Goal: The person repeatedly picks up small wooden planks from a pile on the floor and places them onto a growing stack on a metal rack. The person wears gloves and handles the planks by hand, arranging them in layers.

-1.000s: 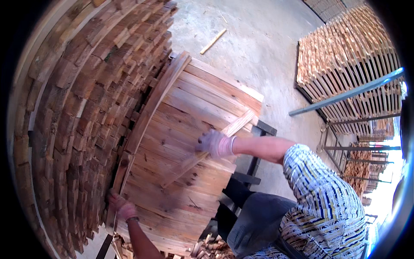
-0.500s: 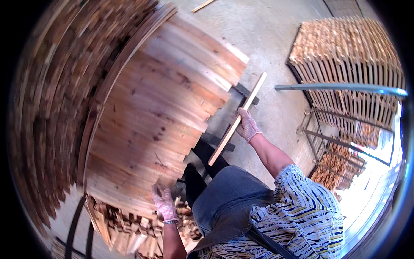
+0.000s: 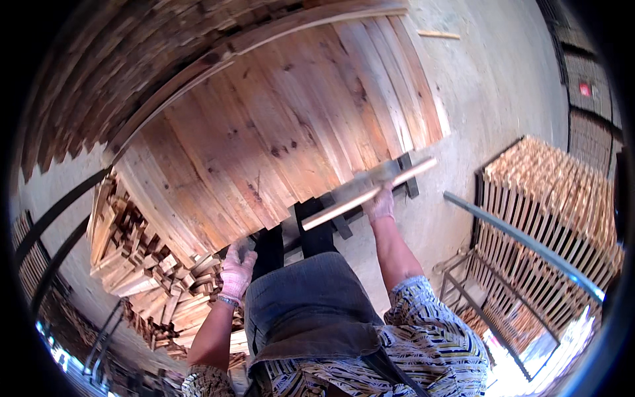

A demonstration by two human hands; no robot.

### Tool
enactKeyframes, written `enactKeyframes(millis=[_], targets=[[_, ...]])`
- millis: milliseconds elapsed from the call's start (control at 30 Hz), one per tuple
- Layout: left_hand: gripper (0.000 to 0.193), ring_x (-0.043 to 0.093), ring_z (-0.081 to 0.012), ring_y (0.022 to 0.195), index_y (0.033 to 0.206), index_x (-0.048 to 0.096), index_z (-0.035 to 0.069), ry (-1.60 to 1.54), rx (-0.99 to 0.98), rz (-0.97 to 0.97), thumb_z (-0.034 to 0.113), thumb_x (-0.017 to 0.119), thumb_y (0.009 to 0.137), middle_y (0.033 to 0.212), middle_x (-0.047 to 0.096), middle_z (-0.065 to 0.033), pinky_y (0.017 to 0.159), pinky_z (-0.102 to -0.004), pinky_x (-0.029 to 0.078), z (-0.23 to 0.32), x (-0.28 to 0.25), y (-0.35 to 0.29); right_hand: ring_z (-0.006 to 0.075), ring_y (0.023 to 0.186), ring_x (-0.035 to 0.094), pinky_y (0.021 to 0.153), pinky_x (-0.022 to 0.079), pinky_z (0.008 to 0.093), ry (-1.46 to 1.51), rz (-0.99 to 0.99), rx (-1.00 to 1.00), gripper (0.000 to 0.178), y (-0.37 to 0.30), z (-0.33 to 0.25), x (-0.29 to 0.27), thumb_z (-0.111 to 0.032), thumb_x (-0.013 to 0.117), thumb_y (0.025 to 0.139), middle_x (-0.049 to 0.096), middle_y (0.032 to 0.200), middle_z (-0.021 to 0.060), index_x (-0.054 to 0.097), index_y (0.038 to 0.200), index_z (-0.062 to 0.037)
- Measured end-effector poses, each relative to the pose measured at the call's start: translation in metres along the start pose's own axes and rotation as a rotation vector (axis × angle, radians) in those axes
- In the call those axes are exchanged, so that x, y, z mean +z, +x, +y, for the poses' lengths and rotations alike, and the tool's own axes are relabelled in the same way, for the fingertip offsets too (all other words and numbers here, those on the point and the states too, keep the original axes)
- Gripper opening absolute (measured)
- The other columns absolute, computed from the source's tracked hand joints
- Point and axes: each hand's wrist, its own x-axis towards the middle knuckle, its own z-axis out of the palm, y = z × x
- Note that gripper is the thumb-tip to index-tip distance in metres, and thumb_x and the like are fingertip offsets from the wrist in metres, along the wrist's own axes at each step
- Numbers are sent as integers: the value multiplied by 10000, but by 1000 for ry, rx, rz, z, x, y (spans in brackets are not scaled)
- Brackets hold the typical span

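Note:
My right hand (image 3: 380, 204), in a pale knit glove, is closed around the middle of a narrow light wooden strip (image 3: 332, 214). The strip is held off the near edge of a broad layer of planks (image 3: 264, 126) laid side by side, their near ends uneven. My left hand (image 3: 236, 272), gloved too, is at the near left corner of this layer. Its fingers and thumb are apart, with nothing between them; whether the fingertips touch the wood I cannot tell.
A long wooden rail (image 3: 317, 18) runs along the planks' far side, before stacked boards (image 3: 132, 59). Short offcuts (image 3: 159, 284) are heaped at lower left. On the right stand a slatted wood stack (image 3: 549, 192) and a metal bar (image 3: 522, 241). A loose stick (image 3: 438, 34) lies on the floor.
My view has turned, so the planks now lie more squarely ahead of me. The strip stays in my right hand and now slants more flatly. My left hand stays by the planks' near corner.

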Motion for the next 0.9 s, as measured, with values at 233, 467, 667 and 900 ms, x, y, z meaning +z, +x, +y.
enactKeyframes(millis=[233, 467, 667, 900], targets=[[526, 560, -260, 1236, 1399, 436, -28, -122, -71, 24, 72, 636, 924, 1317, 578, -182, 1079, -352, 417, -40, 12, -37, 364, 1337, 411, 1075, 378, 548, -366, 187, -118, 703, -33, 3, 135, -610, 434, 969, 379, 1513, 113, 350, 1476, -130], [623, 556, -256, 1251, 1410, 437, -12, -271, 64, -132, 137, 725, 878, 1346, 573, -182, 1072, -367, 431, 50, 28, -32, 289, 1049, 546, 933, 491, 451, -684, 82, -379, 714, -39, -24, 47, -645, 487, 952, 551, 1174, 130, 386, 1416, -112], [793, 439, -257, 1362, 1510, 261, 53, -1468, 108, -457, 115, 733, 876, 1476, 448, -157, 1113, -374, 384, 112, 55, -24, 223, 937, 593, 790, 530, 374, -1623, -603, -388, 341, -156, 93, 176, -343, 484, 1010, 620, 971, 106, 546, 1197, -64], [250, 620, -274, 932, 1108, 565, 70, -691, 230, 400, 292, 519, 1004, 949, 593, -107, 804, -382, 518, 31, 48, -12, 384, 1202, 550, 1042, 429, 421, -2064, -1501, -637, 337, -230, 198, 165, -190, 521, 973, 572, 1271, 224, 587, 1244, -1]])
